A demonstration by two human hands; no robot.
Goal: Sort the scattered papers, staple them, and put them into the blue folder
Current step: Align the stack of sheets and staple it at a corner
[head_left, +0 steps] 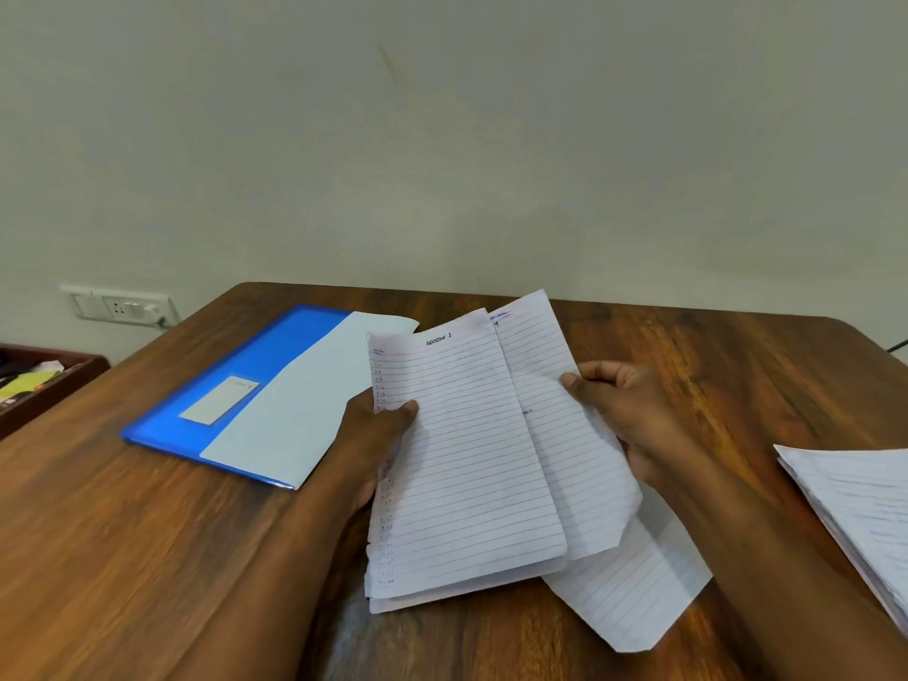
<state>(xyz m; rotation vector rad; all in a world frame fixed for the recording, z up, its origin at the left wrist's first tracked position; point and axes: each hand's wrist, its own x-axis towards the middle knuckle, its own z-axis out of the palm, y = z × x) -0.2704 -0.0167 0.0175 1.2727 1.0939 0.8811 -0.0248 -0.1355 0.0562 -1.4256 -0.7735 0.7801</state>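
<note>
My left hand [376, 432] grips a small stack of lined sheets [467, 464] by its left edge, thumb on top; the top sheet is headed "Section 1". My right hand [624, 410] pinches another lined sheet [555, 385] that overlaps the stack from behind on the right. One more lined sheet [634, 592] lies on the table under them. The blue folder [236, 385] lies shut at the left, with a white label and a pale flap across its right half. A further pile of papers [855, 503] rests at the right edge. No stapler is in view.
The wooden table [147, 557] fills the lower view, its far edge against a plain wall. A dark tray [39, 385] with small items stands left of the table. A wall socket [118, 307] sits behind the left corner.
</note>
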